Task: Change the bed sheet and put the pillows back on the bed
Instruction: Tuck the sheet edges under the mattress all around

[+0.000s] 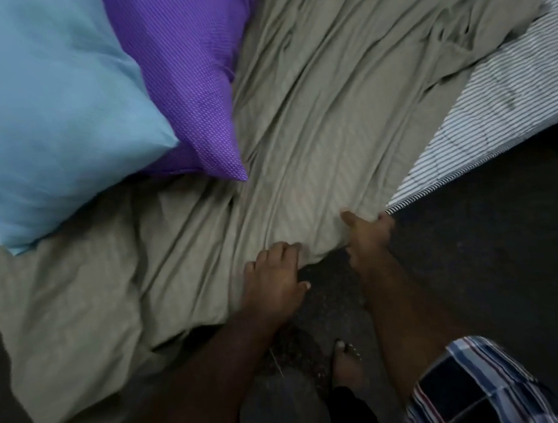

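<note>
Bed sheet [312,111], the olive-grey one, lay rumpled across the mattress [500,102], already peeled off the right side so the striped ticking showed, with its near edge spilling over the side of the bed toward the dark floor [501,274]. I judged it light, limp and slightly slick, a thing that would bunch and slide rather than hold any shape, so the place to take it was the hem, gathered into a fistful, not the flat middle.

My right hand [368,236] was clamped on that edge just beside the mattress corner, thumb up over the cloth and fingers curled beneath. My left hand [274,274] lay on the sheet a little to the left, fingers bent over the folds at its edge; whether they actually pinched the fabric I could not tell.

Further up, the blue pillow [43,108] and the purple pillow [194,75] sat on the sheet, touching, the blue one overlapping the purple. Both looked soft and light, yet they would drag if I hauled the sheet from under them.

I could read no label, brand or writing anywhere.
</note>
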The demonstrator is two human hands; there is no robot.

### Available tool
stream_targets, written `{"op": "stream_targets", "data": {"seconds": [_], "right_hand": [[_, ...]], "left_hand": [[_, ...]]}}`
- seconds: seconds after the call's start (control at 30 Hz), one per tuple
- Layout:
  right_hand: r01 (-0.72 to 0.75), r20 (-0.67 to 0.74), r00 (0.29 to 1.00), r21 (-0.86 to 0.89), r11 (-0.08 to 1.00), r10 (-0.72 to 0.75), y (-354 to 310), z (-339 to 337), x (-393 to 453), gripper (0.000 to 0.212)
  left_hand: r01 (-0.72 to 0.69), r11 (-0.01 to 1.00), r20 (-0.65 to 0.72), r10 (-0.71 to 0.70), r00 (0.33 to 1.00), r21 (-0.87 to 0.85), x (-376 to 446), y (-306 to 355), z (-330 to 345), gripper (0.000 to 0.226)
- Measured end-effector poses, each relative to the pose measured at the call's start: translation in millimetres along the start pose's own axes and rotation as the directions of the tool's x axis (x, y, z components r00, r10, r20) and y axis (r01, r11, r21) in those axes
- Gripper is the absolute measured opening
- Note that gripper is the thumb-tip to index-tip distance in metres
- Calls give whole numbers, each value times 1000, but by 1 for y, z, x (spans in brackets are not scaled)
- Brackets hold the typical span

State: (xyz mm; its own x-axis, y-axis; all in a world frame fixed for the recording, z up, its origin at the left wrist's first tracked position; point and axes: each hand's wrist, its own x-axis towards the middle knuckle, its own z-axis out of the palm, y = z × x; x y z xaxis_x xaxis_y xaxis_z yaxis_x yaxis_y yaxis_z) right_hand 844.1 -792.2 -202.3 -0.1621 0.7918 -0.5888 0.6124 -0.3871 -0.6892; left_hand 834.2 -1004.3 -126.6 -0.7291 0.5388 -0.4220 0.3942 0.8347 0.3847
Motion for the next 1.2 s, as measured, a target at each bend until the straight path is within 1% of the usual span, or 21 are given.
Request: {"op": "stream_targets", "data": {"seconds": [0.03,0.1,0.17,0.23,0.27,0.3,0.37,0.4,0.47,0.5,0.57,0.6,0.7,0.77,0.83,0.87,0.93,1.0,1.07,1.13,1.2], "right_hand": [[-28,0,1000,77,997,28,-5,-2,-5,88],[-128,71,991,199,972,117,-32,-21,-36,48],[-329,317,920,302,895,231,-41,-52,-42,8],[-417,505,842,388,822,188,-47,-76,-47,5],[-396,517,845,434,809,136,-50,-94,-45,8],[-349,481,872,482,803,91,-48,-113,-38,10],[-162,242,969,502,850,42,-35,-166,-14,12],[-63,92,995,437,897,25,-25,-196,0,11],[84,-209,977,206,975,-40,-8,-252,19,11],[108,-295,954,153,982,-59,-2,-271,21,17],[98,-291,955,132,986,-56,8,-285,12,38],[104,-260,963,97,990,-76,15,-286,8,43],[45,-240,969,-23,999,-49,37,-264,-3,52],[-20,-135,991,-15,1000,18,46,-234,-20,52],[-87,108,990,14,996,85,49,-193,-46,40],[-126,253,960,8,992,120,49,-172,-63,32],[-204,498,843,-60,977,206,46,-131,-98,17],[-234,640,714,-164,958,284,40,-95,-130,9],[-195,691,646,-260,946,324,38,-62,-151,17],[-167,703,619,-320,933,352,37,-30,-163,26],[-155,682,635,-349,924,364,42,2,-165,33]], "left_hand": [[34,998,10,-34,999,60,6,9,10,80],[112,977,-16,-111,994,181,13,23,26,88],[147,954,-118,-119,986,262,16,42,34,74],[132,967,-128,-106,986,217,21,54,33,44],[116,988,-95,-106,990,104,21,67,38,38],[96,994,-26,-97,995,-51,18,86,45,36],[64,943,98,-34,995,-325,3,135,58,32],[39,903,135,21,991,-428,-8,164,66,31],[-10,810,221,172,960,-586,-28,225,80,32],[-16,769,271,246,931,-639,-36,250,84,35],[9,726,321,293,901,-688,-42,276,94,47],[32,712,309,263,914,-701,-41,273,100,51],[238,599,286,-16,958,-765,-41,227,105,44],[355,483,264,-248,932,-800,-52,179,99,24],[448,281,285,-470,836,-849,-69,134,85,12],[467,180,300,-562,771,-866,-78,112,79,15],[438,27,300,-692,657,-898,-97,67,68,15],[378,-87,305,-765,568,-922,-111,27,58,13],[342,-171,334,-795,506,-924,-116,-6,49,12],[339,-242,390,-779,491,-909,-118,-30,39,20],[363,-271,434,-741,513,-891,-114,-49,32,28]]}}
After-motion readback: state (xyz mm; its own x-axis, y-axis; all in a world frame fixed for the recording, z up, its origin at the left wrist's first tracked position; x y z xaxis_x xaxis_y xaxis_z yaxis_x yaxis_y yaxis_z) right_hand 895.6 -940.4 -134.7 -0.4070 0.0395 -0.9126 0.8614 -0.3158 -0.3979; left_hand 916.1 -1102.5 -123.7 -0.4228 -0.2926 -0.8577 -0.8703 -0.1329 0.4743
